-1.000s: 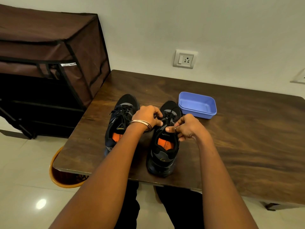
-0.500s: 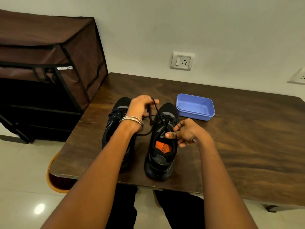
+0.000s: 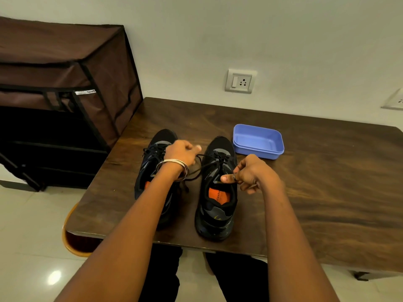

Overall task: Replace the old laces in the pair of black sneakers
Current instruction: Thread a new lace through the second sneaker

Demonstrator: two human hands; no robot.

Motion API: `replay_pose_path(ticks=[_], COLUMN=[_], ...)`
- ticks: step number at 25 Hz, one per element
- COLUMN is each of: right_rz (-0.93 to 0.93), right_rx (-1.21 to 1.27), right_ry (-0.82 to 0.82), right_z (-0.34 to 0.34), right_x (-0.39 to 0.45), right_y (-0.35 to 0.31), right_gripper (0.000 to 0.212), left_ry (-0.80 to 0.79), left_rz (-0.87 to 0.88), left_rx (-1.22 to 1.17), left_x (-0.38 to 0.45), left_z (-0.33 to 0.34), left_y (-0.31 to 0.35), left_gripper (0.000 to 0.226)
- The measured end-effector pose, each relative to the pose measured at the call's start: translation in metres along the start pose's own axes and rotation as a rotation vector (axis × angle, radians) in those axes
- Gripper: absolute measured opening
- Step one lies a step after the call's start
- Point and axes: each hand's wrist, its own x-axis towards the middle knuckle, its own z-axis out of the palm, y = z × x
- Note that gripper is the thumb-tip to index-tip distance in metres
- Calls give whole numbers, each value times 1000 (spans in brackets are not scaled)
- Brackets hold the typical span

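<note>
Left hand (image 3: 184, 152), having drawn the thin black lace (image 3: 204, 165) leftward at frame centre, grips it; right hand (image 3: 250, 173) pinches the black mesh sneaker's (image 3: 218, 192) collar: pull steadily, bracing it.

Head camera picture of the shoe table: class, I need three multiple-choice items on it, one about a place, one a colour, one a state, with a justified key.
1. Where does the tray sit?
A. right of the sneakers
B. on the floor
C. inside a sneaker

2. What colour is the tray?
A. red
B. blue
C. green

3. What is the left hand doing?
A. lying flat on the table
B. pulling a lace
C. holding the tray

Key: 1 A, the tray rests on the table beside the right sneaker. 2 B, its plastic is blue. 3 B, the left hand grips a black lace drawn from that sneaker.
</note>
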Motion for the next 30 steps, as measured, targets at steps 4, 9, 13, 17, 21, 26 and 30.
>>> replay_pose_path(ticks=[4, 9, 13, 17, 21, 26, 30], right_rz=[-43, -22, -118, -282, -235, -326, -285], right_rx=[-70, 12, 161, 515, 987, 1371, 1266], right_ry=[21, -48, 188, 372, 70, 218, 538], right_z=[-6, -8, -11, -14, -14, -25, -38], right_x=[-3, -6, 1, -9, -24, -24, -14], right_y=[-3, -1, 1, -19, -40, -34, -15], right_gripper=[40, 28, 33, 28, 35, 20, 31], left_ry=[-153, -268, -136, -124, -321, -166, 140], left_rz=[-212, -202, -50, 200, 405, 373, 208], left_rx=[91, -180, -464, -502, -407, -195, -209], left_x=[10, -6, -10, -21, -29, -15, 8], left_z=[21, 19, 8, 10, 21, 22, 12], left_y=[-9, 14, 34, 58, 65, 48, 20], left_gripper=[32, 49, 50, 20, 19, 20, 24])
